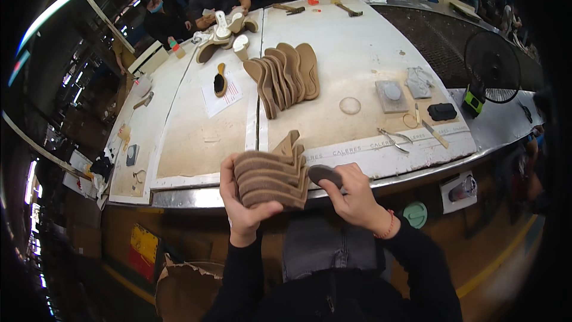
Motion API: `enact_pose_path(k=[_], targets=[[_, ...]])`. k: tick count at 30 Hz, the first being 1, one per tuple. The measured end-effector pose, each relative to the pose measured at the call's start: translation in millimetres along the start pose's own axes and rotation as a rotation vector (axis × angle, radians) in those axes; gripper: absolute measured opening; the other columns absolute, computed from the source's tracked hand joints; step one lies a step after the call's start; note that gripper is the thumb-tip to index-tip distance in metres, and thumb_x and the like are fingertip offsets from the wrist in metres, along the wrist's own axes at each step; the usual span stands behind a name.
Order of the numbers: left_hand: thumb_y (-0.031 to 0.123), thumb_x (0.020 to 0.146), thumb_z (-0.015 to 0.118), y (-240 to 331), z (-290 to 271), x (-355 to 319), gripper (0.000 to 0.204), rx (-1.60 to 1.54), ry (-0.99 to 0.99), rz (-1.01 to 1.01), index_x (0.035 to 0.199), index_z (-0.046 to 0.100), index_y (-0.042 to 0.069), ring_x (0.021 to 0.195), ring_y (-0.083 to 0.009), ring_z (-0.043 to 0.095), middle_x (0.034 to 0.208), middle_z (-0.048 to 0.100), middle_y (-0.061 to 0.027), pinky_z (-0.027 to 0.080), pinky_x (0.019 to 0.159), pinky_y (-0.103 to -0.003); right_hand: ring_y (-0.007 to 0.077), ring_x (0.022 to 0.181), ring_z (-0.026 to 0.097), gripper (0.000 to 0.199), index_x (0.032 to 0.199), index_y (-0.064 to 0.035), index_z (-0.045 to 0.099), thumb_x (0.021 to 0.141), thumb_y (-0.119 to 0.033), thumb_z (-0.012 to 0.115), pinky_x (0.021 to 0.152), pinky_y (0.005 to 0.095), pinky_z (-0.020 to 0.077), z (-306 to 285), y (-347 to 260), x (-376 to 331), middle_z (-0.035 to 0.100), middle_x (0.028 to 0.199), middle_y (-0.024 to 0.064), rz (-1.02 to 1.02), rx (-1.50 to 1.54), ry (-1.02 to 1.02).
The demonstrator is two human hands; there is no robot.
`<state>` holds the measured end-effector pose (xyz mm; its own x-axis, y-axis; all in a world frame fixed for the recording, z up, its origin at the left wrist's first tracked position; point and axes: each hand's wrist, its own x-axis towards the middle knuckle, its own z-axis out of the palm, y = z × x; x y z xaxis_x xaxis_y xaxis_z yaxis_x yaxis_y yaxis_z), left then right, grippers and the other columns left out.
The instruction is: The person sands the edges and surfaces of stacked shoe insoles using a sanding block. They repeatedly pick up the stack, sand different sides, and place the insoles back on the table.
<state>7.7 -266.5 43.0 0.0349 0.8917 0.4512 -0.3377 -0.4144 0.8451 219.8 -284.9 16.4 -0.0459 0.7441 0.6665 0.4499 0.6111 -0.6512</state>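
Observation:
My left hand (243, 217) is wrapped round a stack of several brown, curved shoe insoles (271, 176), held above the table's near edge with their ends stepped. A dark grey, flat piece with a rounded end (323, 174) is pinched in my right hand (357, 198); its exact kind I cannot make out. That piece is close against the right ends of the insoles, and I cannot tell whether they touch. Beyond my hands, a second row of similar brown insoles (287, 77) stands on edge on the white table (196, 149).
A brush (220, 83) lies on a paper sheet, left of the far insoles. Pincers (394, 139), a knife (435, 134), a black case (442, 112) and a grey block (391, 96) lie to the right. Two people sit at the far left near shoe parts (223, 30). A fan (492, 65) stands right.

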Motion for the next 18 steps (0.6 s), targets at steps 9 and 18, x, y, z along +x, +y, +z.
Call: enact_pose_path(k=[9, 18], targets=[[0.025, 0.053, 0.097, -0.2, -2.4, -6.7, 0.105, -0.001, 0.066, -0.007, 0.134, 0.034, -0.001, 0.108, -0.0221, 0.062, 0.118, 0.057, -0.012, 0.052, 0.094, -0.034, 0.0331, 0.073, 0.059, 0.014, 0.094, 0.0017, 0.063, 0.084, -0.004, 0.071, 0.067, 0.0374, 0.0462, 21.7, -45.1, 20.3, 0.063, 0.082, 0.0153, -0.11, 0.2, 0.08], [0.027, 0.053, 0.097, -4.9, -6.6, -6.4, 0.106, 0.042, 0.035, -0.018, 0.134, 0.035, -0.002, 0.109, -0.021, 0.061, 0.117, 0.057, -0.0118, 0.05, 0.095, -0.034, 0.0329, 0.067, 0.059, 0.015, 0.095, 0.0048, 0.062, 0.086, -0.004, 0.07, 0.06, 0.0371, 0.0465, 26.9, -50.4, 29.7, 0.061, 0.078, 0.0167, -0.033, 0.361, 0.123]])
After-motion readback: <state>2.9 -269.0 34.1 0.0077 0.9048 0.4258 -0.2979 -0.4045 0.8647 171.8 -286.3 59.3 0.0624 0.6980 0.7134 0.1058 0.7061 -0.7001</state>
